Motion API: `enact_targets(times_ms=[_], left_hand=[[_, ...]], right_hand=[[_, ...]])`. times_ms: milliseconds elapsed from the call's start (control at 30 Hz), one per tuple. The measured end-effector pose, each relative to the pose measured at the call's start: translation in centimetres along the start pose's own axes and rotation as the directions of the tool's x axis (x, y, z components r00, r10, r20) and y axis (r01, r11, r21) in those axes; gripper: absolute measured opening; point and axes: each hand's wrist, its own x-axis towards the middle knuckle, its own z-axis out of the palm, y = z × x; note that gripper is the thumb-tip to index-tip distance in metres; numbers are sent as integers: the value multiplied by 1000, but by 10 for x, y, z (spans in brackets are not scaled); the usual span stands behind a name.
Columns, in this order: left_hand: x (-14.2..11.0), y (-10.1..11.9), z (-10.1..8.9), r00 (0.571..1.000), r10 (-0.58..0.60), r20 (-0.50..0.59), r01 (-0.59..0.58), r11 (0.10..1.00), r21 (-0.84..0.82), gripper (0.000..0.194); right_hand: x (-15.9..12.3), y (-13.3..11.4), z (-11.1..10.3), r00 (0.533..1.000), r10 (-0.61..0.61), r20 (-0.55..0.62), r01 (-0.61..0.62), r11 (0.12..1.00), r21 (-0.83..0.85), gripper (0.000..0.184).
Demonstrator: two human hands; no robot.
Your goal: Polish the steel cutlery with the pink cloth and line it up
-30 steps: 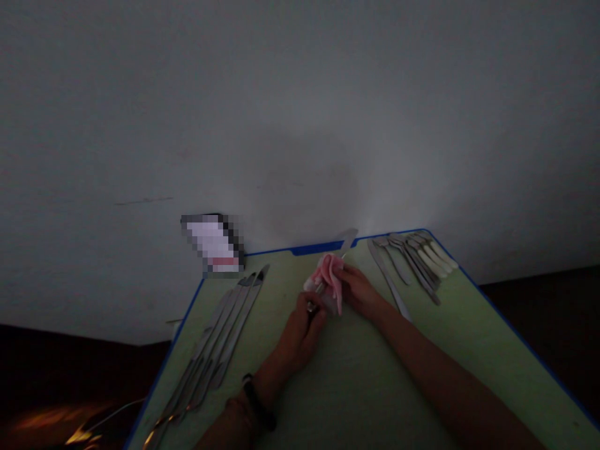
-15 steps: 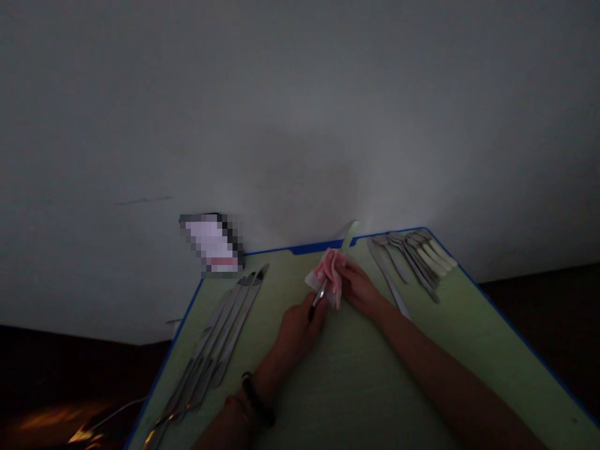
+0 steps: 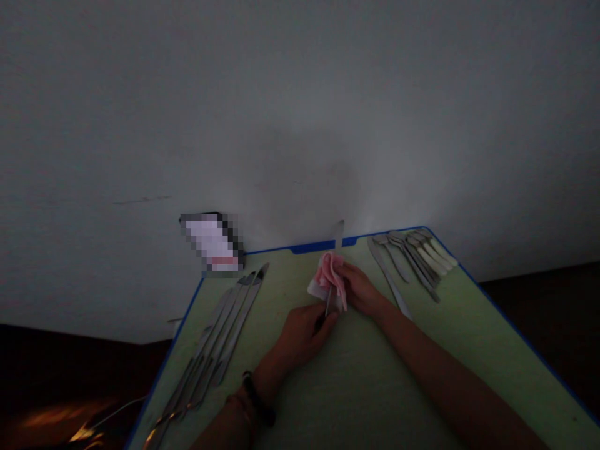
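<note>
My left hand is closed round the handle of a table knife whose blade points up toward the wall. My right hand pinches a pink cloth that is wrapped round the middle of the knife. Both hands meet near the far middle of the green table.
A row of several knives lies along the table's left edge. Several spoons and pale-handled pieces lie at the far right corner, with one knife beside my right wrist. A blurred box sits by the wall.
The knife has swung from leaning right to nearly upright, and my left hand has slid a little to the right along its handle. The cloth stays round the blade.
</note>
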Motion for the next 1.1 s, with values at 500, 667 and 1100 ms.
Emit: enact_targets(times_ms=[500,667,1100], left_hand=[[1,-1,4,1000,-18,-3,18,997,72,29],[2,0,3,1000,-16,-7,16,998,63,28],[2,2,2,1000,-18,3,18,999,36,31]], right_hand=[[0,0,2,1000,17,3,-17,999,-50,23],[0,0,3,1000,31,-2,-31,999,-40,24],[3,4,-3,999,32,10,-31,999,-43,25]])
